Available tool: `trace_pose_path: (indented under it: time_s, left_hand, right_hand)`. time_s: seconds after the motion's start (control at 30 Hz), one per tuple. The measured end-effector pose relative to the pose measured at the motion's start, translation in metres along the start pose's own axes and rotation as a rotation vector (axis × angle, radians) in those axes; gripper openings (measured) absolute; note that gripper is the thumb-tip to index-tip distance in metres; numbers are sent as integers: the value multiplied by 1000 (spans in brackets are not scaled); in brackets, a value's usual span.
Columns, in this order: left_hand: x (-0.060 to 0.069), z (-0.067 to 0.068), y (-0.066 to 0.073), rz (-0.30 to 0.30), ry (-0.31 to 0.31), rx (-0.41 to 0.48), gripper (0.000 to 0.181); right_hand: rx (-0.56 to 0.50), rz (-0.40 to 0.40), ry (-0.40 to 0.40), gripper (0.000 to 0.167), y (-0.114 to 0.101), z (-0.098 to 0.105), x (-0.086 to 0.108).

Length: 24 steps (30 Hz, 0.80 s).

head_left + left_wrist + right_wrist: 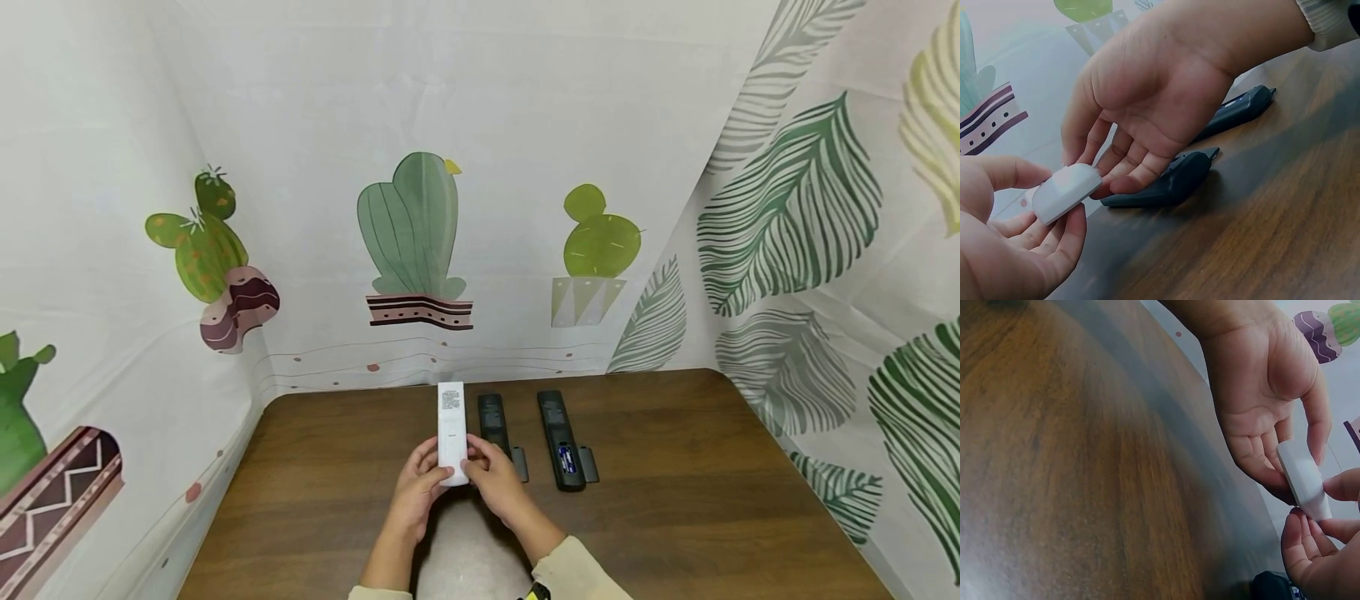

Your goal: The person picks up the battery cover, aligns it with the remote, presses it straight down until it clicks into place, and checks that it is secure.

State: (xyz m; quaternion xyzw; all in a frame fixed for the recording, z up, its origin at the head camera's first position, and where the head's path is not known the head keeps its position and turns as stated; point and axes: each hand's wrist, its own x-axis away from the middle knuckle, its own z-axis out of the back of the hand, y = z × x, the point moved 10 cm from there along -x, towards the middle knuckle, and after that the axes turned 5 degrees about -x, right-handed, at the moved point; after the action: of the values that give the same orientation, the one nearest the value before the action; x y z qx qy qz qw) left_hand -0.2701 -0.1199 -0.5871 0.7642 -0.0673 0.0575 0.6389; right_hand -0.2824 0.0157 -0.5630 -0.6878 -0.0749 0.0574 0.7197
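Note:
A white remote control (452,429) is held off the tabletop with its labelled back facing up. My left hand (417,482) grips its left edge near the lower end, thumb on the back and fingers beneath. On the opposite edge my right hand (495,481) pinches it, the thumb also on the back. In the left wrist view the rounded end of the white remote control (1067,192) shows between both hands. From the right wrist, the white remote control (1305,480) appears edge-on between the fingers.
Just right of the hands lies a black remote control (491,415), partly hidden, beside a dark battery cover (520,464). Farther right, another black remote control (553,417) has batteries (567,458) in its open compartment and a second cover (588,464) alongside. A printed cloth (510,350) hangs behind the wooden table (675,467).

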Motion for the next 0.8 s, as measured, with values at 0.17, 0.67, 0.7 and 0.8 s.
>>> trace_pose_path:
  time_s: [0.17, 0.67, 0.7, 0.8]
  left_hand:
    - [1, 4, -1, 1, 20, -36, 66]
    - [3, 16, -2, -4, 75, -93, 65]
    - [3, 17, -2, -1, 80, -100, 65]
    - [4, 18, -2, 8, 91, -113, 65]
  right_hand:
    - [-6, -11, -6, 52, 1, -2, 1]
    - [61, 27, -23, 49, 3, -12, 0]
    - [68, 30, -27, 49, 1, -13, 1]
    - [87, 37, -29, 48, -3, -15, 2]
